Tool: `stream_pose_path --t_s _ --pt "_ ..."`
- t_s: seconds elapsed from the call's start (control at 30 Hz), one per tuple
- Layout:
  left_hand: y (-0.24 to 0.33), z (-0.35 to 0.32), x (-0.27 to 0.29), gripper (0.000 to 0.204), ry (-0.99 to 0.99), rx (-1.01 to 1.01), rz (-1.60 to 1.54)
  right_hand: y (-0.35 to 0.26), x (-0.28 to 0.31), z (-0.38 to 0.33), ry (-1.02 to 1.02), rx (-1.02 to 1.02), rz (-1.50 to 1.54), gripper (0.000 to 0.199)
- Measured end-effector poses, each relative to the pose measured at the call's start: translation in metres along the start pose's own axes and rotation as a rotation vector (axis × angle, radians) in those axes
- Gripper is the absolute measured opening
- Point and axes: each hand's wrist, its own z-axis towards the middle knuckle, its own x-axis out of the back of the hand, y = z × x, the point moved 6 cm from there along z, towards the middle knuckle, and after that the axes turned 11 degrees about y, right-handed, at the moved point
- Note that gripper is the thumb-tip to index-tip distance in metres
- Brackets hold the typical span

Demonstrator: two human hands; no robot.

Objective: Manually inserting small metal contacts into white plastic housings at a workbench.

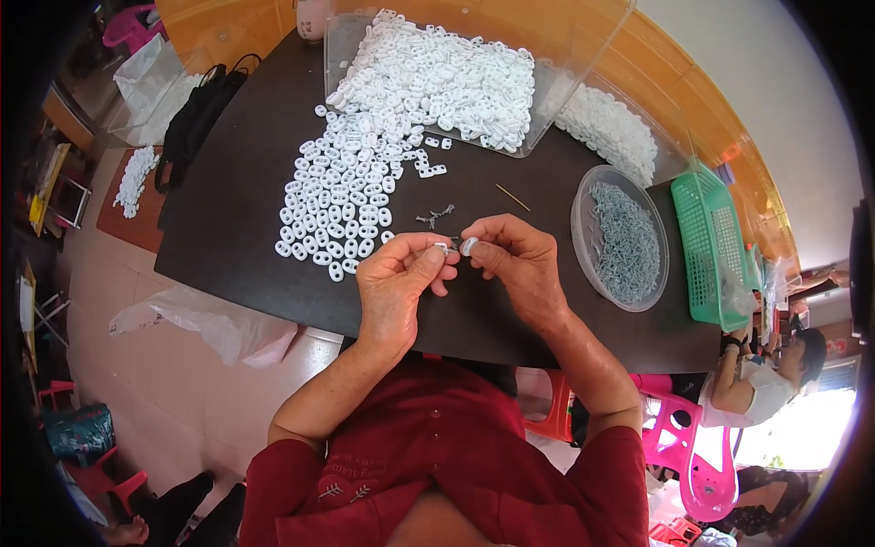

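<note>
Over the near part of the dark table (228, 210), my two hands meet close together. My left hand (392, 287) pinches a small white plastic piece (442, 247) between thumb and fingertips. Between thumb and forefinger of my right hand (527, 269) is a white oval plastic piece (468, 246). Something small and grey shows between the fingertips, too small to tell. Just beyond lie a few small grey screws (436, 217). White two-hole oval pieces (337, 214) spread out to the left of my hands.
A clear bin (556, 100) tipped toward me spills a heap of white pieces. On the right stand a round tray (583, 273) of grey screws and a green basket (702, 228). A thin wooden stick (512, 197) lies before the tray. Another person (756, 387) sits far right.
</note>
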Motion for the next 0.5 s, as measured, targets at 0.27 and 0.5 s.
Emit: stream_pose_path --t_s 0.27,0.5 --pt "0.0061 -0.0018 0.0019 0.014 -0.013 -0.013 0.040 -0.0008 -0.0022 0.0018 -0.036 -0.034 0.070 0.016" --pt "0.0067 -0.0030 0.0018 0.012 -0.009 0.027 0.045 0.0008 -0.0020 0.0034 -0.027 -0.064 0.100 0.017"
